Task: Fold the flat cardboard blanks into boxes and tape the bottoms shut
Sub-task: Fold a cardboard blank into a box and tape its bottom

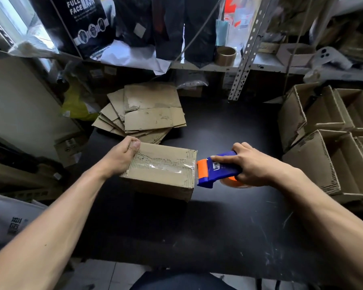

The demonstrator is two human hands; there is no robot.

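At centre of dark worktop (228, 126), head view: folded box (161, 170) lies bottom up, clear tape strip along seam. Left hand (122, 158) curled over box's 9 o'clock end, thumb on top, steadying. Right hand (252, 164) wrapped around blue-orange tape dispenser (216, 170), blade at box's 3 o'clock edge. Flat blanks (147, 114) stacked at 12 o'clock; finished boxes (327, 139) at 3 o'clock. Judgement: box light, hollow, corrugated walls stiff at corners but flaps dent under press; best held at end edges, not mid-panel
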